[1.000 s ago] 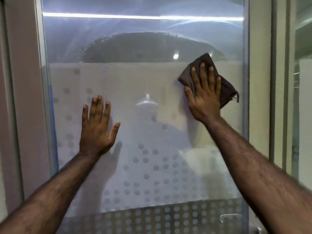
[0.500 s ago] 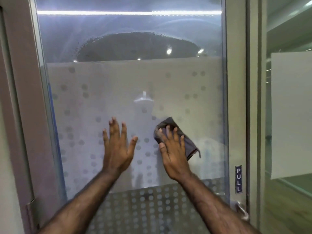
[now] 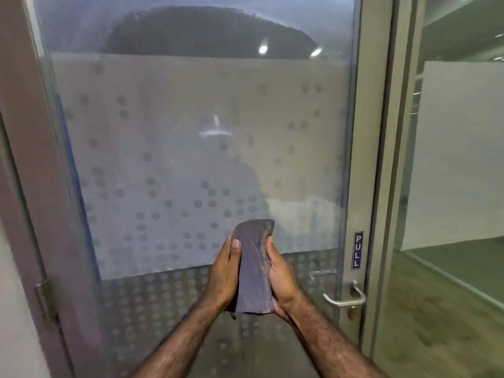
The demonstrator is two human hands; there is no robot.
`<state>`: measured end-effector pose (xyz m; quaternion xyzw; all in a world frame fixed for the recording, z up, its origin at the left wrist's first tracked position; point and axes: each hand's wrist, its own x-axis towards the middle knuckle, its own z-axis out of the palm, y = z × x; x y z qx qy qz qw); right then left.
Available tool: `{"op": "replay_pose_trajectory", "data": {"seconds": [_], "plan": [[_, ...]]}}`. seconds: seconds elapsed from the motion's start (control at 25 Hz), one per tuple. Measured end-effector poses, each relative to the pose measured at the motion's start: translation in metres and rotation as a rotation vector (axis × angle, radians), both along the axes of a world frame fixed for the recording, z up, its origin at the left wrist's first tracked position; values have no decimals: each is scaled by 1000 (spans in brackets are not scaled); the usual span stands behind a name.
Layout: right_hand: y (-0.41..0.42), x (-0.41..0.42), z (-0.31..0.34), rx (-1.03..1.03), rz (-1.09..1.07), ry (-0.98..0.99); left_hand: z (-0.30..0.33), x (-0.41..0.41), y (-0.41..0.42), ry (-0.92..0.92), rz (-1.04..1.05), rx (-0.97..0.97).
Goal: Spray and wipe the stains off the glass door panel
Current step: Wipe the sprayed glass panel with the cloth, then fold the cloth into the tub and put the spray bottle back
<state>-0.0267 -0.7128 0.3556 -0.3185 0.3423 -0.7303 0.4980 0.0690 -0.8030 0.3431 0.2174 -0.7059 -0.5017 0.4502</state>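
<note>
- Head cam: left hand (image 3: 222,271) and right hand (image 3: 282,278) both clasp the folded cloth (image 3: 255,268), off the glass door panel (image 3: 191,132).
- I'd refold to a clean face before wiping again.

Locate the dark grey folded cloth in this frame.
In the head view the dark grey folded cloth sits low and centre, held upright between the left hand and right hand, left of the metal door handle.

Both forearms are bare and hairy, with no sleeves; left hand (image 3: 224,271) and right hand (image 3: 281,279) wear no gloves.
</note>
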Motion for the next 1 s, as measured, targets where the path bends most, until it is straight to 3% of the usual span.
{"op": "replay_pose_trajectory", "data": {"seconds": [0.2,0.36,0.68,0.84,1.0], "plan": [[44,-8,-37,23,91,-168,-36,12,23,-2,-260,500],[93,-12,-81,108,61,-218,-67,13,49,-131,-196,474],[214,-25,-184,499,-430,3,-146,-19,133,-325,-323,506],[289,-38,-200,627,-632,36,-164,-45,185,-370,-587,549],[373,-51,-208,644,-814,-62,-174,-70,244,-410,-838,598]]}}
